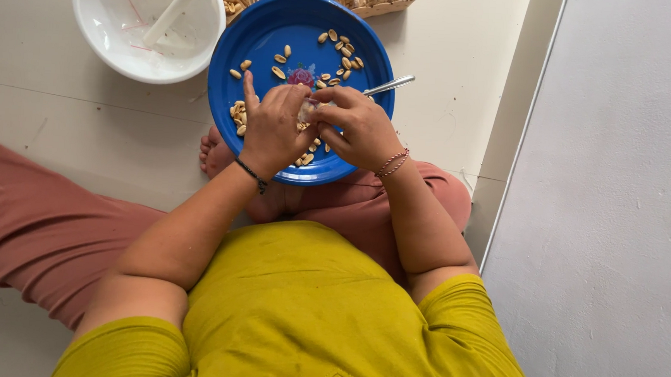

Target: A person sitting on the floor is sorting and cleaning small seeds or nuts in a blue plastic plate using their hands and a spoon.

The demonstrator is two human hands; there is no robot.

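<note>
Head view: both hands worked over the blue plate (229, 89). Left hand (273, 126) and right hand (358, 128) pinched shut on one small pale piece (307, 111) between fingertips. Best kept low over the plate so peanuts (342, 57) landed inside. Metal utensil (388, 85) jutted out behind the right hand; grip unclear.

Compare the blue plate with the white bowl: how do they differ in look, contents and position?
The blue plate is shallow with a flower at its centre; the white bowl is deeper and plain. The plate holds scattered peanuts and a metal spoon; the bowl holds a white stick. Both hands work over the plate; the bowl sits untouched beside it. Both are round.
</note>
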